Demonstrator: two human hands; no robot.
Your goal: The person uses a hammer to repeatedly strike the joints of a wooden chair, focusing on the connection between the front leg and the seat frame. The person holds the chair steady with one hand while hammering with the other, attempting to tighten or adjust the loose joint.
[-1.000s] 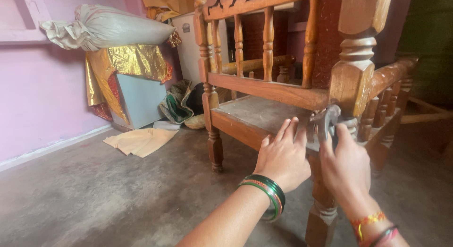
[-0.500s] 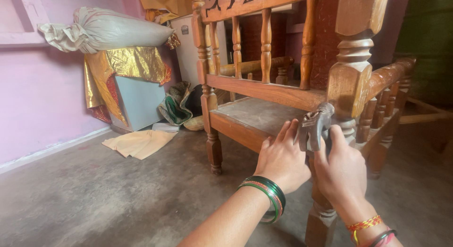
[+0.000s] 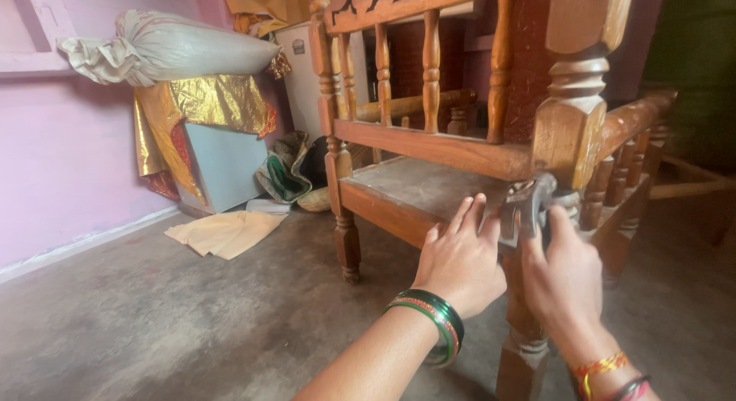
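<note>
Between our two hands, at the front corner of the wooden chair frame [image 3: 429,148], we see a small grey metal tool [image 3: 527,209], blurred, so its kind cannot be told. Its long axis runs roughly upright, with the top tilted slightly toward the corner post [image 3: 571,125]. The right hand [image 3: 563,274] is closed around the tool's lower part, thumb upward, wrist bent back toward us and bearing a red-and-yellow thread band. The left hand [image 3: 460,259] lies just left of the tool, fingers extended and loosely spread, fingertips resting on the edge of the seat board [image 3: 418,186]; it grips nothing. Green bangles [image 3: 433,317] encircle the left wrist. Both forearms reach forward from the lower right.
</note>
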